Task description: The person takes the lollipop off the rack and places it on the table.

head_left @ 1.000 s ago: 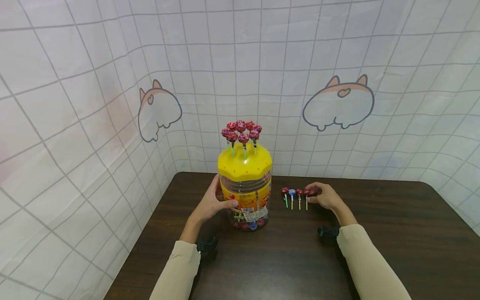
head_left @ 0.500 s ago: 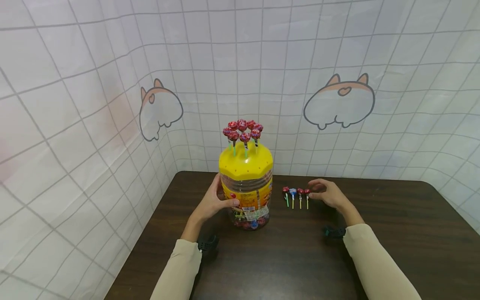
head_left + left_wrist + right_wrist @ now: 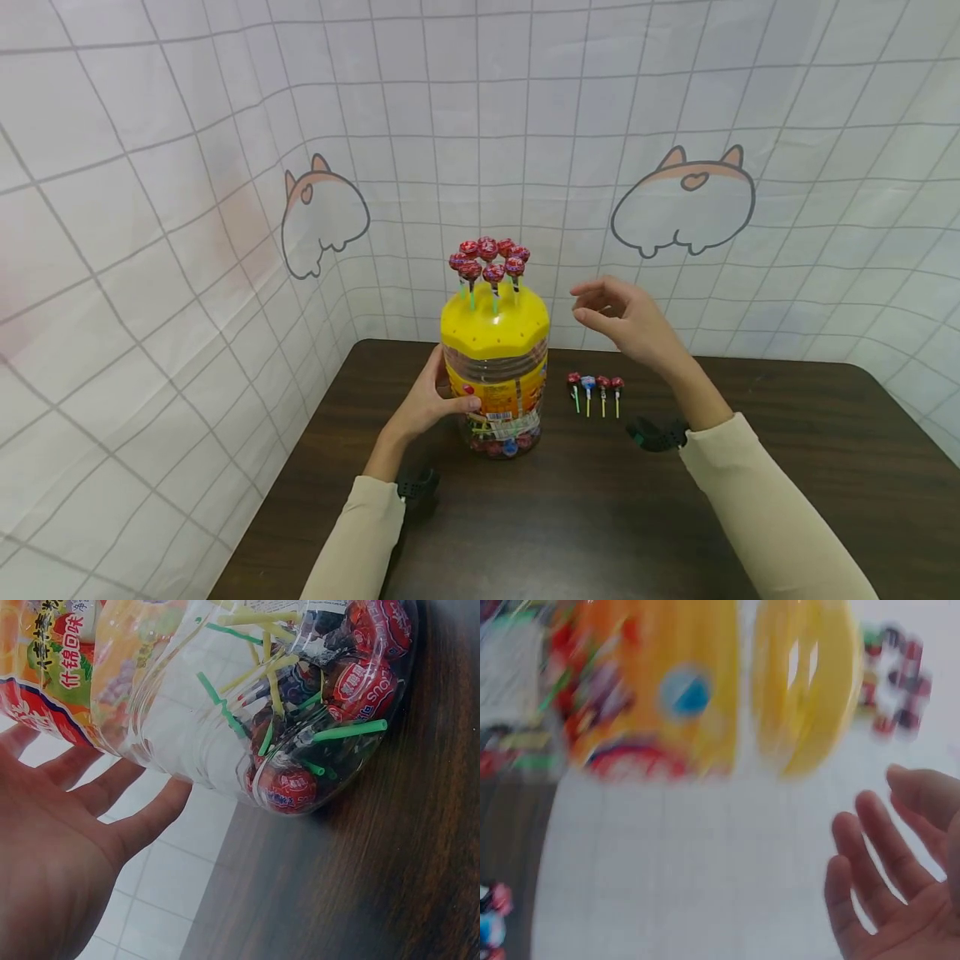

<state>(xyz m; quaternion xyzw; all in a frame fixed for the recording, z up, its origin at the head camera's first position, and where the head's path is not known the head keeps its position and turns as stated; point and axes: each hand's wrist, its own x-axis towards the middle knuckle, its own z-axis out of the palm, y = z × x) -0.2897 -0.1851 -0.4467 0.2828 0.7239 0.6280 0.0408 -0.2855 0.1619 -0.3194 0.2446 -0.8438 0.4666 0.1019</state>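
Note:
A large clear jar (image 3: pixel 496 387) with a yellow lid (image 3: pixel 495 321) stands upright on the table. Wrapped red lollipops (image 3: pixel 487 249) stick up in a ring from the lid, and more lollipops (image 3: pixel 289 784) lie in the jar's bottom. My left hand (image 3: pixel 427 404) holds the jar by its left side, thumb across the front label and fingers round behind. Raised in the air to the right of the lid, my right hand (image 3: pixel 626 321) has loosely bent fingers (image 3: pixel 866 862) and nothing in them. Below it on the table lies a row of several lollipops (image 3: pixel 588 384), one blue and the others red.
The dark wooden table (image 3: pixel 585 508) ends at a white grid-patterned curtain (image 3: pixel 525 125) behind and to the left. Black straps (image 3: pixel 656 435) with wrist cameras sit at both wrists.
My right hand has left the right end of the lollipop row and risen up and leftward toward the lid's height. The row stays as it was, and my left hand keeps its hold.

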